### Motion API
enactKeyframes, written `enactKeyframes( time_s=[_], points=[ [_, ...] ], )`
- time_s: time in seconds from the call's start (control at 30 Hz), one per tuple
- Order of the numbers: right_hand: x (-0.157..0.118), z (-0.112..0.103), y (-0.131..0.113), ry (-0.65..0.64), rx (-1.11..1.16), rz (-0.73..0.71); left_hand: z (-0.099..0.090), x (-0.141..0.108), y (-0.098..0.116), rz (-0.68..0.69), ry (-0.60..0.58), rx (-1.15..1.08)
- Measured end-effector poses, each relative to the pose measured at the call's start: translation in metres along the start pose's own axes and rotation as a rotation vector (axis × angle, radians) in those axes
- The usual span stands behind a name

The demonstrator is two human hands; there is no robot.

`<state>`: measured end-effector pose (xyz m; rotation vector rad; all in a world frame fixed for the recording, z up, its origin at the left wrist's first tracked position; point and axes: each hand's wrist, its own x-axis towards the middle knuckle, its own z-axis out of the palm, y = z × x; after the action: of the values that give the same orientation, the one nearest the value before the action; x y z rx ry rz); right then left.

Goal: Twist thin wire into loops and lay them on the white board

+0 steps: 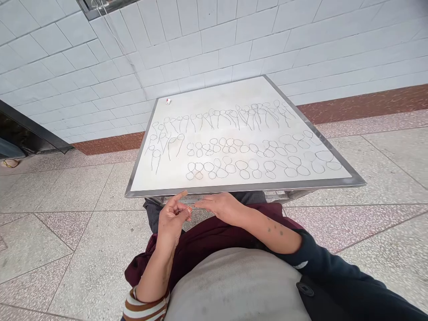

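Note:
Below the table's near edge, my left hand (172, 218) pinches a thin wire (182, 209) between thumb and fingertips, with one finger raised. Only a faint line of this wire shows. My right hand (224, 207) reaches in from the right, fingers pressed together and tips meeting the wire beside my left thumb; its own thumb is hidden underneath. On the white tabletop (214, 96) ahead lie many thin dark wire loops. Loops with loose tails (156, 154) lie across the back and at the left. Closed rings (242, 166) lie in rows nearer the front, several overlapping.
A grey metal edge (240, 186) frames the table, which stands against a white tiled wall (214, 44). A small red-and-white item (168, 101) sits at the back left corner. Speckled floor tiles (76, 187) surround the table. At far left is a dark opening (30, 133).

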<state>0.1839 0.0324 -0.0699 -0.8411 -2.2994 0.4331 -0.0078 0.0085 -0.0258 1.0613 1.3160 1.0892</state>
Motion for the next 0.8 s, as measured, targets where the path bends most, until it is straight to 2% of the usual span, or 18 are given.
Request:
enactKeyframes(
  time_s=[0.13,0.27,0.47,0.8],
  points=[
    [-0.002,0.003,0.0,0.016,-0.047,0.017,0.003,-0.002,-0.001,0.004,0.025,-0.026],
    [-0.002,0.005,-0.001,-0.032,-0.123,0.034,0.004,-0.004,0.0,0.021,0.074,-0.03],
    [-0.004,0.006,0.004,-0.009,-0.134,0.054,-0.005,-0.002,-0.002,0.043,0.105,-0.029],
    [-0.02,0.001,0.011,-0.01,-0.168,0.058,-0.012,0.0,-0.001,0.0,0.055,-0.019]
  ],
)
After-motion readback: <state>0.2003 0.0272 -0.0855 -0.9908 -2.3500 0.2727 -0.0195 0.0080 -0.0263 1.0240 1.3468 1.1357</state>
